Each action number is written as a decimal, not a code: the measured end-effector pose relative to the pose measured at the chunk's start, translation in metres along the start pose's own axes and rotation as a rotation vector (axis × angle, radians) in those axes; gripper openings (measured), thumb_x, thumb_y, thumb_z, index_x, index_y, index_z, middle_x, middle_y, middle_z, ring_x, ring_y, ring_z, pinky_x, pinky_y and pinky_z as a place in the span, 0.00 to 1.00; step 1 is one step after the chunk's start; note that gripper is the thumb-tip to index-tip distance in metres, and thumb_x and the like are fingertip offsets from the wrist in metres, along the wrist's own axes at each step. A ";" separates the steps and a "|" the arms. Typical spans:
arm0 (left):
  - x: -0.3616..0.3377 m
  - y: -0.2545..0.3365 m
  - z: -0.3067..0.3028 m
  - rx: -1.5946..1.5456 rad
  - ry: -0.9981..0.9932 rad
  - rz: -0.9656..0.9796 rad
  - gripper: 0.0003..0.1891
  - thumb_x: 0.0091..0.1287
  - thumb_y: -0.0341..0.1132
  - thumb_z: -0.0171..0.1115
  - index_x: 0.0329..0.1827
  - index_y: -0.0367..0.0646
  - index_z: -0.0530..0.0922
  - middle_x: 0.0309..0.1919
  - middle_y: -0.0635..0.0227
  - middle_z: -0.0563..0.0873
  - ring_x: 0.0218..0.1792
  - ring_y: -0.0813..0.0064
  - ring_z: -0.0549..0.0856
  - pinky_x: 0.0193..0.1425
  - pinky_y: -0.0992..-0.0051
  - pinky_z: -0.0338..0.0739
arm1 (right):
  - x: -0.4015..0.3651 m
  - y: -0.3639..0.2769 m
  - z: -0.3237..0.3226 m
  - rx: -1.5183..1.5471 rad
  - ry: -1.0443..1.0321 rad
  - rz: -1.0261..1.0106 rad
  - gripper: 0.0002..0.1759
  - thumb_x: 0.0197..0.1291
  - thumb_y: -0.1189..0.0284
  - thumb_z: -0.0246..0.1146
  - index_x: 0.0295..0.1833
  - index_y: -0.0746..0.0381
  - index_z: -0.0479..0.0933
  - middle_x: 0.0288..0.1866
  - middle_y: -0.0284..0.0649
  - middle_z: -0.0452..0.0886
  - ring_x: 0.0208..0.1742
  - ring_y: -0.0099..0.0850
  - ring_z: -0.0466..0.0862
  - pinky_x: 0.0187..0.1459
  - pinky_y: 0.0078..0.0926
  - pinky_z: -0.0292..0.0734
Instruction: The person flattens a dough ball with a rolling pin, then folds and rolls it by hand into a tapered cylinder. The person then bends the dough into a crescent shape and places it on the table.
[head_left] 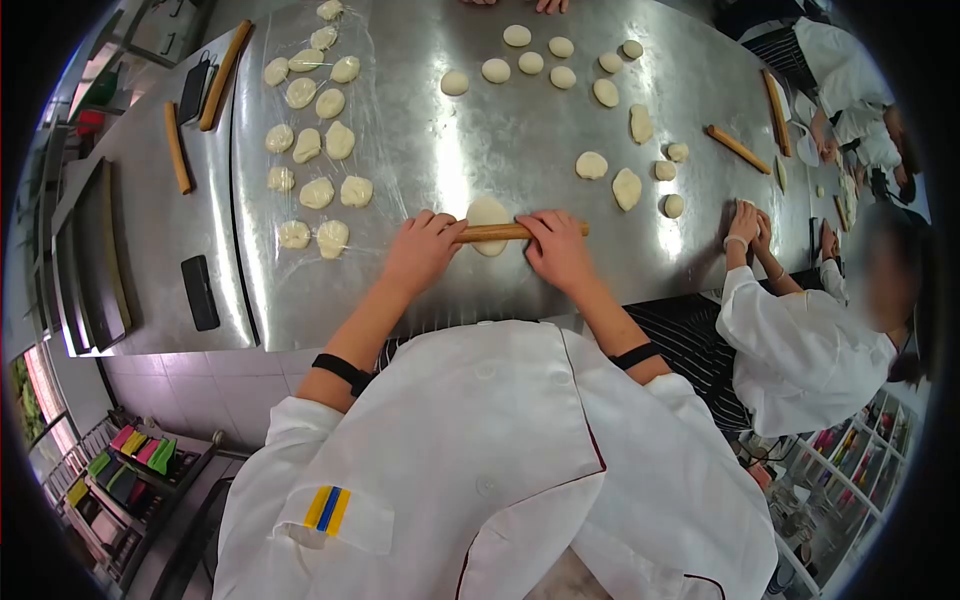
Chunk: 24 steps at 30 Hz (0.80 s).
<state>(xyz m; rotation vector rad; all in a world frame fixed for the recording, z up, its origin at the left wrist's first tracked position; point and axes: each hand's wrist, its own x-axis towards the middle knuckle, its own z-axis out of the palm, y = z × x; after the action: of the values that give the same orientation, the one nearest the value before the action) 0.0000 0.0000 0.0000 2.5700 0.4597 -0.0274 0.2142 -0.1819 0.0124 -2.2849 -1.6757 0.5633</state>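
Observation:
A wooden rolling pin (500,233) lies crosswise over a flattened oval of dough (488,210) on the steel table. My left hand (422,250) is closed around the pin's left end, and my right hand (556,247) grips it toward the right end, with a short stub sticking out beyond. The dough shows above and slightly below the pin; the strip beneath it is hidden. Left of my hands, several dough pieces (317,193) rest on or under clear plastic film (375,120). To the right sit flattened dough pieces (627,189) and rounder balls (531,63).
More rolling pins lie at the left (226,75) and right (738,149). A black phone-like object (200,293) and metal trays (95,260) are at the left. A co-worker (800,340) in white works dough close on my right. Another person's hands (545,5) show at the far edge.

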 end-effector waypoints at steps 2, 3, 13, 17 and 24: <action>0.001 0.007 -0.006 -0.031 0.110 0.016 0.24 0.64 0.42 0.68 0.63 0.47 0.81 0.59 0.64 0.82 0.58 0.63 0.79 0.65 0.54 0.70 | 0.003 -0.011 -0.005 0.042 0.058 -0.009 0.34 0.50 0.72 0.66 0.68 0.58 0.75 0.64 0.47 0.77 0.68 0.43 0.76 0.70 0.45 0.69; 0.012 0.004 -0.017 0.009 0.144 0.035 0.24 0.64 0.42 0.68 0.63 0.47 0.81 0.59 0.64 0.82 0.58 0.63 0.79 0.65 0.54 0.70 | 0.019 -0.013 -0.004 0.034 0.108 -0.031 0.34 0.50 0.72 0.66 0.68 0.58 0.75 0.64 0.47 0.77 0.68 0.43 0.76 0.70 0.45 0.69; 0.039 0.019 0.025 0.287 0.317 -0.200 0.28 0.77 0.48 0.50 0.77 0.50 0.69 0.79 0.60 0.66 0.81 0.55 0.59 0.82 0.43 0.49 | 0.037 -0.026 0.031 -0.201 0.274 0.074 0.31 0.73 0.60 0.53 0.76 0.62 0.67 0.78 0.54 0.67 0.81 0.48 0.63 0.80 0.51 0.53; 0.039 0.024 0.022 0.302 0.314 -0.181 0.28 0.77 0.48 0.49 0.78 0.51 0.68 0.79 0.60 0.66 0.81 0.54 0.58 0.82 0.40 0.47 | 0.031 -0.030 0.031 -0.221 0.311 0.089 0.31 0.72 0.61 0.55 0.76 0.62 0.67 0.78 0.53 0.67 0.81 0.48 0.63 0.80 0.54 0.53; 0.055 0.017 0.009 0.282 0.292 -0.202 0.28 0.77 0.47 0.49 0.78 0.50 0.68 0.79 0.59 0.65 0.81 0.47 0.57 0.82 0.40 0.47 | 0.057 -0.026 0.025 -0.265 0.308 0.117 0.31 0.70 0.62 0.55 0.77 0.59 0.68 0.79 0.53 0.65 0.81 0.51 0.62 0.79 0.59 0.52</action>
<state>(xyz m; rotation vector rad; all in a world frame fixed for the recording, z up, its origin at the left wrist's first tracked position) 0.0583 -0.0007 -0.0058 2.8035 0.8802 0.2297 0.1955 -0.1206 -0.0079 -2.5077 -1.5499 0.0022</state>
